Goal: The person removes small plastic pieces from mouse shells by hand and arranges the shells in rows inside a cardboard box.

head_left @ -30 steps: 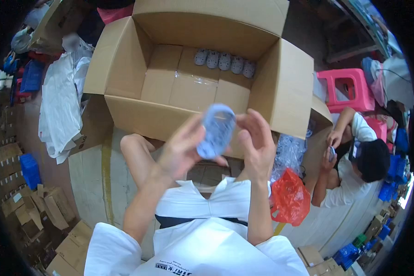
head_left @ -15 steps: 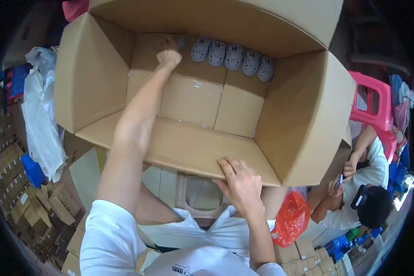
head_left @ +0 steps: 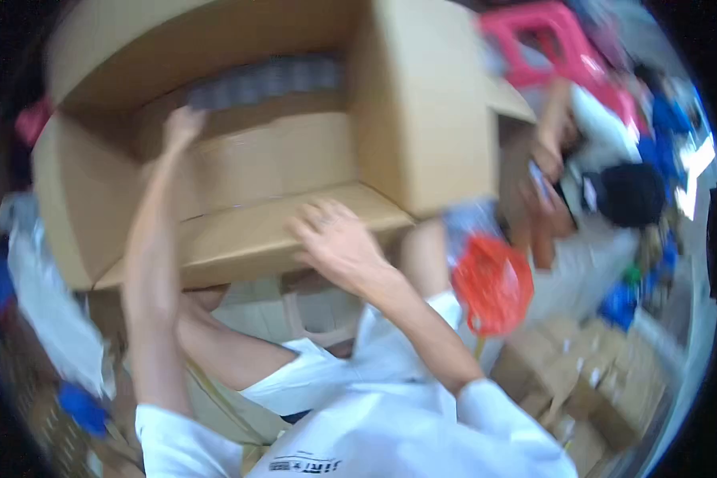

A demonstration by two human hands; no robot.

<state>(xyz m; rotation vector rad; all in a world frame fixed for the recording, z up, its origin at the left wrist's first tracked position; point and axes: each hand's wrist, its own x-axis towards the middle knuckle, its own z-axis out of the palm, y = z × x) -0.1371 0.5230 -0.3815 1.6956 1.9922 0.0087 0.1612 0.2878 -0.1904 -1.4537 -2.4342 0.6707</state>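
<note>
A large open cardboard box (head_left: 295,155) stands before me, tilted in view. Along its back wall runs a row of grey clogs with holes (head_left: 267,82), smeared by motion. My left hand (head_left: 185,123) reaches inside, at the left end of this row. Its fingers are too blurred to show whether they grip the end clog. At the front flap, my right hand (head_left: 336,243) hovers over or rests on the edge, fingers apart and nothing held.
On the right sits a co-worker in a dark cap (head_left: 631,195), holding a small object. A red plastic bag (head_left: 492,285) hangs by my right knee. Pink stool (head_left: 538,48) at upper right; cardboard boxes (head_left: 589,374) lower right; white plastic bag (head_left: 52,295) at left.
The view has swung right, so the box appears further left. The clog row now reaches to my left hand, longer than before. My right hand has shifted left along the flap.
</note>
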